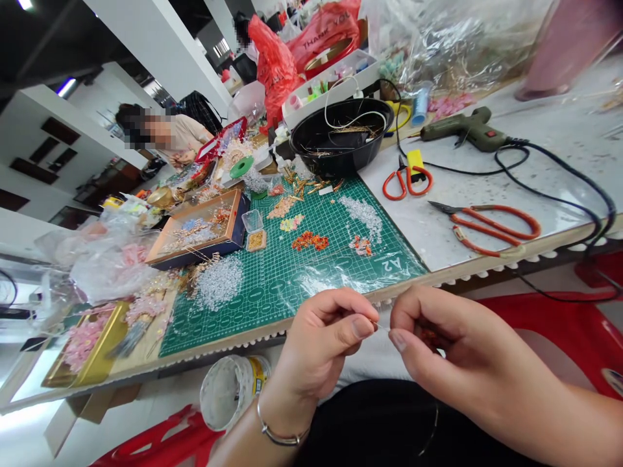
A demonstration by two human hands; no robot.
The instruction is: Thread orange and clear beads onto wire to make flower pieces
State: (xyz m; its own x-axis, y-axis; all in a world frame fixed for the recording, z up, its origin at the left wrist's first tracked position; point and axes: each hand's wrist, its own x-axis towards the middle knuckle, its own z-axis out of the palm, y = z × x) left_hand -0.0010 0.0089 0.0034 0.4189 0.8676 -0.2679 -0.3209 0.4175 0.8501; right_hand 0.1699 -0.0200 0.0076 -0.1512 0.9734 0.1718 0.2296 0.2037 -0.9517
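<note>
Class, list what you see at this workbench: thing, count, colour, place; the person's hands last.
Cutting mat: one, green, on the table
Thin strand: one, pale, lower centre
Orange beads: uncounted, orange, on the mat
Clear beads: uncounted, colourless, on the mat
Pliers: one, orange-handled, right on the table
Scissors: one, orange-handled, beyond the pliers
Glue gun: one, olive, right of the basin
Basin: one, black, beyond the mat
Box: one, navy-sided, mat's far left
Tray: one, gold, left end
Bucket: one, white, below the table
Stools: at least two, red, below the table
Other people: at least one, pale-topped, beyond the table
Other clutter: uncountable, mixed, throughout
Left hand: one, silver-bangled, fingers on strand
Right hand: one, bare, fingers on strand
</note>
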